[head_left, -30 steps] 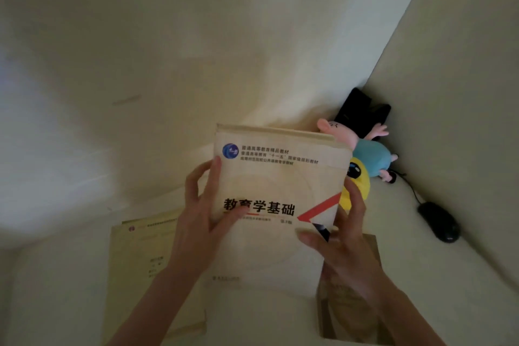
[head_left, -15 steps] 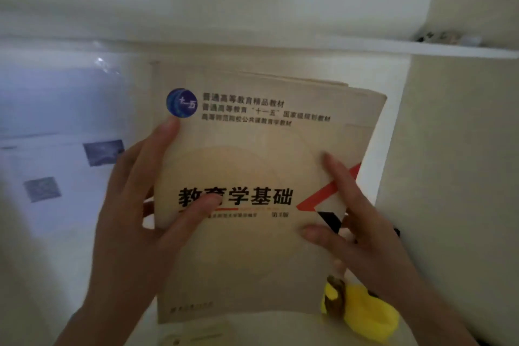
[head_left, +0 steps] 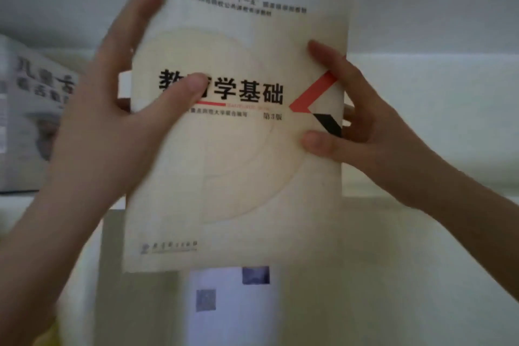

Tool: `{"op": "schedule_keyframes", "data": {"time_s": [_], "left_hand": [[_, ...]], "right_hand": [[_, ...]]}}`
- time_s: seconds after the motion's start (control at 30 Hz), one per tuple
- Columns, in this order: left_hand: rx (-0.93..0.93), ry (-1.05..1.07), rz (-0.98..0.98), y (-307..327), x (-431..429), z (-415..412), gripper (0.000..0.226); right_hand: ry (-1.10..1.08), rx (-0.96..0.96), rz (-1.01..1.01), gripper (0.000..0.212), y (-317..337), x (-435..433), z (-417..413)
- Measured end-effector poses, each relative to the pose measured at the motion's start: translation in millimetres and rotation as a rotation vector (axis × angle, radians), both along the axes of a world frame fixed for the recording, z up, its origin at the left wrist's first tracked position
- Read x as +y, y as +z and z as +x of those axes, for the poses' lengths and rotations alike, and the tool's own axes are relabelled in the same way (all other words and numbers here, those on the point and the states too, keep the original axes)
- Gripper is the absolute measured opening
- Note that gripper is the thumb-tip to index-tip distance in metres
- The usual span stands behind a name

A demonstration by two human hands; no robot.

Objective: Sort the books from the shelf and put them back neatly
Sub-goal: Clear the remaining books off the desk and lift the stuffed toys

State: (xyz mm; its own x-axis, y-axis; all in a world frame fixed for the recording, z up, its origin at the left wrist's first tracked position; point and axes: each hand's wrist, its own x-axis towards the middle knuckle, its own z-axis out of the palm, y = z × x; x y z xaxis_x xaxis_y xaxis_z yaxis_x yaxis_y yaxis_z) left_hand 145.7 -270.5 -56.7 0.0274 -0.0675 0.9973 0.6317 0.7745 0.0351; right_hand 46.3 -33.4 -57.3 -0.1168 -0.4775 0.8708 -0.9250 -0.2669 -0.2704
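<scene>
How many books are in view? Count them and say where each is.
2. A cream book held centre by the left hand and right hand; a pale book at the far left. The white printed sheet below may be another; more may hide behind.

The cream book (head_left: 238,177) runs out past the top edge; its small print is too blurred to read; the thumb of the left hand (head_left: 112,132) covers one title character; the right hand (head_left: 379,137) keeps some fingers hidden behind the cover; a second book (head_left: 31,121) is cut by the left edge, its lettering smeared.
</scene>
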Motion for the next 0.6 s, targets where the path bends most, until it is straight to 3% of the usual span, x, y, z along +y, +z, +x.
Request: {"op": "schedule_keyframes", "data": {"time_s": [0.33,0.6], "left_hand": [[-0.081,0.266,0.089,54.8,-81.3,25.8,0.063],[-0.100,0.629,0.159,33.0,-162.0,18.4,0.066]], "right_hand": [[0.210,-0.006,0.062,0.073,62.0,-134.8,-35.9],[0.271,0.054,0.195,0.082,62.0,-278.0,-78.5]]}}
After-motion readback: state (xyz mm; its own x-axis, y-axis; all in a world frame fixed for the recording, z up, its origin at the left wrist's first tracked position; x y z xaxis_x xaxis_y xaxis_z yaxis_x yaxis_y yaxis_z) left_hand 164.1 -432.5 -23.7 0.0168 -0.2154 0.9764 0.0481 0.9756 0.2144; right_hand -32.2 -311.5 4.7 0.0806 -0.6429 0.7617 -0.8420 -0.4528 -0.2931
